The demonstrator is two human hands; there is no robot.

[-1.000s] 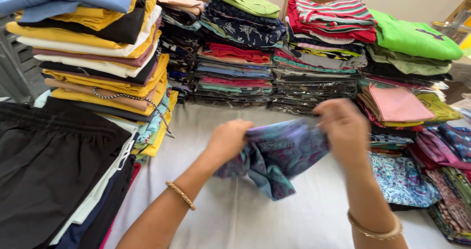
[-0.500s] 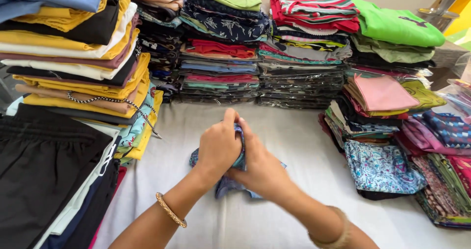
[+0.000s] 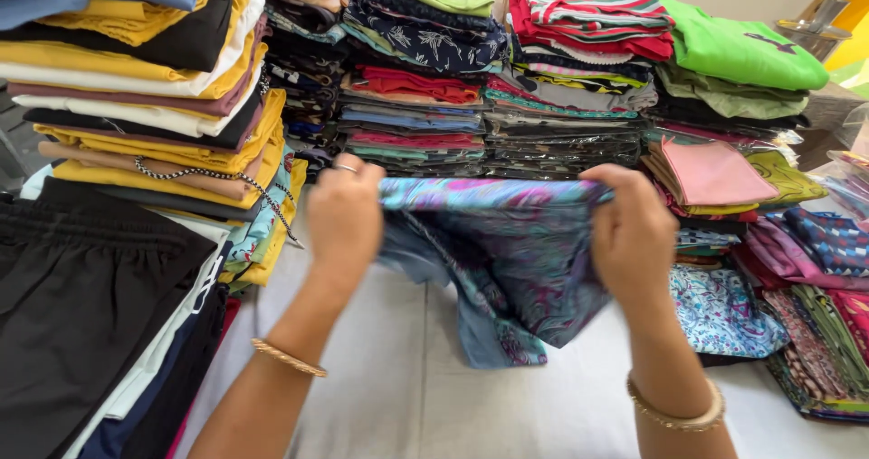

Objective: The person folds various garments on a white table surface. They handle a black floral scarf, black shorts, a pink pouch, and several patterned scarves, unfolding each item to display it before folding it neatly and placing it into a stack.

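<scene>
item: patterned blue-and-purple garment [image 3: 507,260], folded cloth, hanging above the pale table surface [image 3: 398,396]. you are holding it stretched out by its top edge, well clear of the table, with the lower part drooping toward the middle.

step in hand: by the look of it, you are opening the piece out or squaring its edge for a fold; the next move calls for keeping both corners level and the edge taut so that the halves meet evenly.

left hand [image 3: 344,219]: closed over the left corner, fingers curled round the cloth, ring showing, bangle on the wrist. right hand [image 3: 634,237]: gripping the right corner in a fist, knuckles toward you, bangle on the wrist. both forearms are reaching forward, roughly parallel, hands well apart.

surroundings: yellow-and-black stack [image 3: 145,88] at left; black garments [image 3: 81,314] near left; striped and green stacks [image 3: 634,24] behind; printed pieces [image 3: 724,305] at right, possibly bagged, hard to tell.
</scene>
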